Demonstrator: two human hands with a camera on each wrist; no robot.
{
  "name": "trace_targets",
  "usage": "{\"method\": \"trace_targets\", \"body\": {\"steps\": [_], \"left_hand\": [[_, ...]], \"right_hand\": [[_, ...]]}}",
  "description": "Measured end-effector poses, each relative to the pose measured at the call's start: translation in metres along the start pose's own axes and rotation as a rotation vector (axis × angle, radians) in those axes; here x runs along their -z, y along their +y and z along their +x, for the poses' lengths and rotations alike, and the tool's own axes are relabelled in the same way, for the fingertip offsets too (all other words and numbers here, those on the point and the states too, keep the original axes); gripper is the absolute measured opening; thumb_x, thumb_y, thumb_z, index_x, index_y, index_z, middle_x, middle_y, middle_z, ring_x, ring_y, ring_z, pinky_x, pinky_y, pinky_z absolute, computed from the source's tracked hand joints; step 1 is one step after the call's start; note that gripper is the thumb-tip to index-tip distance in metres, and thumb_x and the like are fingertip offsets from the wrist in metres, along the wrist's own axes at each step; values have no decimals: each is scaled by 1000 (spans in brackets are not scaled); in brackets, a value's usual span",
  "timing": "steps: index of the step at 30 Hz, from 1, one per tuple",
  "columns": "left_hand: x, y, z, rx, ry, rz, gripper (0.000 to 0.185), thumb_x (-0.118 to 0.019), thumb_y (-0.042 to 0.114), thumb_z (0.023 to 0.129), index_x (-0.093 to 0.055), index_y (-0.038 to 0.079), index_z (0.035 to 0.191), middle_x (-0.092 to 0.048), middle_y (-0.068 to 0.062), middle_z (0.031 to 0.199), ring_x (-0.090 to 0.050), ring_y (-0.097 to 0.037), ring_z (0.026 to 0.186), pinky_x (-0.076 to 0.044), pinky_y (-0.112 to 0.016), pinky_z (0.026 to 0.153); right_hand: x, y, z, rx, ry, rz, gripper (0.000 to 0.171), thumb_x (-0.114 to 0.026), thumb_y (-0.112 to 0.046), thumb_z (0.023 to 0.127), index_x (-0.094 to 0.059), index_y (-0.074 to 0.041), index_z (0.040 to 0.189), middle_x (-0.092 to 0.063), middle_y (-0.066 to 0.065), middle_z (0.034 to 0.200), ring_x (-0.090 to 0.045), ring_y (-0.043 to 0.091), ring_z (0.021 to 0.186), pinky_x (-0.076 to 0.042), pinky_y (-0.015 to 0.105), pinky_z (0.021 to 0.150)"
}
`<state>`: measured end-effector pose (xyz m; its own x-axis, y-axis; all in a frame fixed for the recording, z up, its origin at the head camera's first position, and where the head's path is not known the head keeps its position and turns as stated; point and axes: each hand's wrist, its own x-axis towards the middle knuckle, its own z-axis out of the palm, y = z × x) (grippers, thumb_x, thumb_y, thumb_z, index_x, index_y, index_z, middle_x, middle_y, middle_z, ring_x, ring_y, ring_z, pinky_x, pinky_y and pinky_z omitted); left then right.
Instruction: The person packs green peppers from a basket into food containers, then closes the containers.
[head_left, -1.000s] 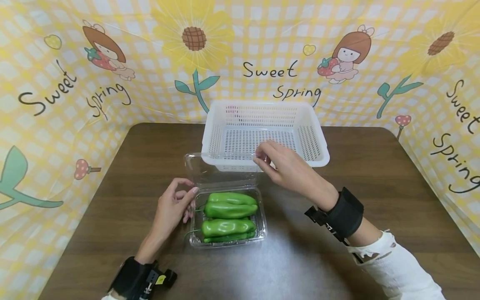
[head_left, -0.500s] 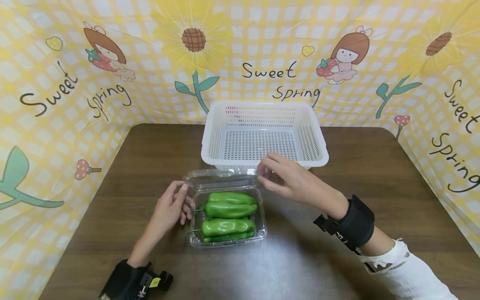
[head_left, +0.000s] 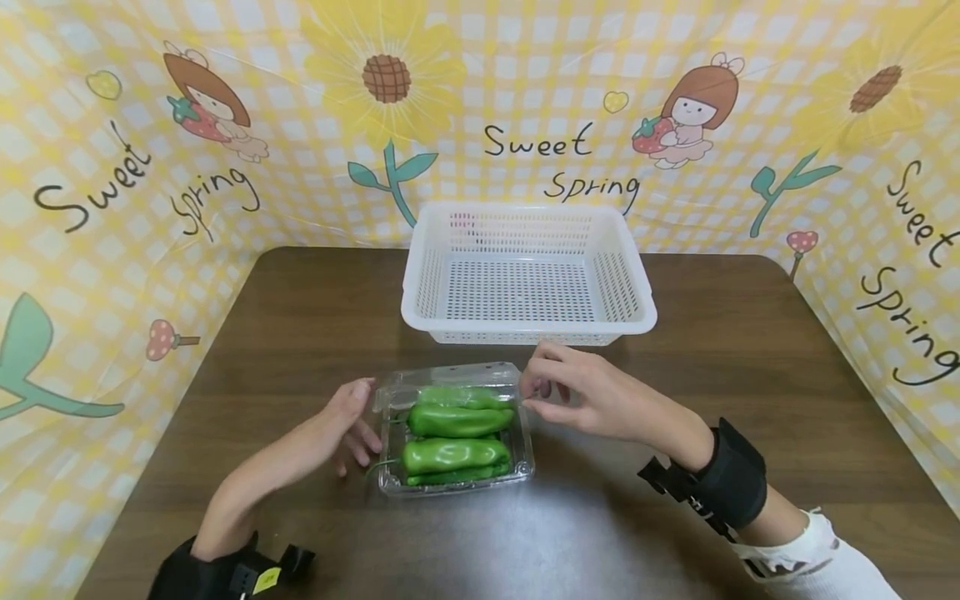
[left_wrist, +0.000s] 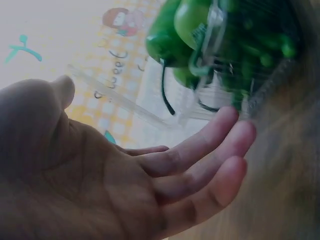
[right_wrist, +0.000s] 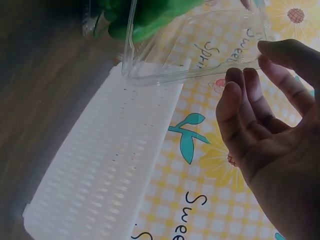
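Observation:
On the brown table lies a clear hinged plastic box with several long green peppers in it. Its transparent lid is tilted over the back part of the box, partly covering the rear pepper. With thumb and fingers, my right hand pinches the lid's right edge, as the right wrist view also shows on the lid. My left hand is beside the box's left side, fingers extended and thumb raised. In the left wrist view its fingertips are close to the box; whether they touch it I cannot tell.
Behind the box stands a white perforated plastic basket with nothing in it. A yellow checked cloth with printed flowers and figures hangs around the table's back and sides. Bare table extends to the right.
My right hand has brought the lid from nearly upright by the basket forward and down over the box. My left hand has drawn slightly left and forward, its thumb leaving the lid's corner.

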<state>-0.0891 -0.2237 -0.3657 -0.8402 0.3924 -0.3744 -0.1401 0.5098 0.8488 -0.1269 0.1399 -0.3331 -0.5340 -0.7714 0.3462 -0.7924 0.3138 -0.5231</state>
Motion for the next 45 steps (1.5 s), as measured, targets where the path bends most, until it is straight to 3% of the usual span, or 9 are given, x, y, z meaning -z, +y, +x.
{"method": "trace_targets", "body": {"steps": [8,13,17,19,24,31,37,40,45], "left_hand": [[-12,-4,-19,-3,-54,-33,72,-6,48,108,9,-4,155,-64,-19,106,-65,-27,81,-57,-39,58],[-17,-13,-29,-18,-139,-123,70,-11,43,109,0,-10,152,-63,-22,104,-68,-36,83,-59,-44,68],[-22,-17,-29,-12,-174,-244,69,-25,39,110,2,-8,153,-67,-23,97,-69,-40,81,-60,-46,72],[-24,-18,-30,-3,-179,-300,73,-34,35,110,10,-3,154,-66,-22,102,-70,-38,84,-60,-46,74],[-29,-22,-32,-16,-162,-386,71,-43,28,108,4,0,154,-64,-23,111,-70,-37,90,-60,-49,77],[-35,-29,-31,-46,-210,-486,72,-48,19,106,4,1,153,-64,-28,113,-70,-39,95,-59,-48,82],[-39,-34,-28,-53,-245,-611,74,-46,13,106,11,6,151,-65,-27,113,-72,-34,97,-60,-44,81],[-42,-36,-27,-63,-235,-621,74,-47,12,106,10,7,151,-66,-26,112,-72,-32,96,-60,-42,81],[-46,-33,-24,-51,-199,-601,76,-51,14,104,9,8,150,-66,-27,111,-72,-28,92,-60,-40,80]], "right_hand": [[-12,-7,-15,-56,-56,54,3,-64,-21,98,-65,-20,97,-56,-7,94,-52,-2,74,-52,20,59],[-20,-8,-23,-29,-75,69,6,-64,-17,98,-64,-22,96,-63,-13,85,-47,-6,63,-48,15,54],[-27,-7,-30,-29,-94,125,5,-62,-16,99,-64,-20,98,-66,-9,80,-49,-7,62,-46,9,55],[-30,-7,-33,-44,-94,147,6,-60,-17,100,-66,-18,100,-64,-7,76,-49,-6,62,-46,9,55],[-37,-11,-39,-106,-51,166,10,-59,-16,101,-68,-16,103,-64,-6,73,-53,-5,62,-48,12,56],[-53,-19,-46,-415,-50,412,14,-61,-28,100,-62,-16,94,-70,5,74,-65,14,58,-55,29,46],[-61,-22,-50,-705,-5,656,32,-65,-30,97,-47,-4,95,-66,20,82,-64,29,60,-53,50,44],[-63,-20,-53,-819,-24,747,41,-64,-32,97,-42,-1,111,-64,22,93,-63,26,65,-53,49,43],[-64,-15,-58,-862,-92,939,52,-54,-36,103,-33,0,133,-60,26,115,-68,28,77,-56,35,47]]}}
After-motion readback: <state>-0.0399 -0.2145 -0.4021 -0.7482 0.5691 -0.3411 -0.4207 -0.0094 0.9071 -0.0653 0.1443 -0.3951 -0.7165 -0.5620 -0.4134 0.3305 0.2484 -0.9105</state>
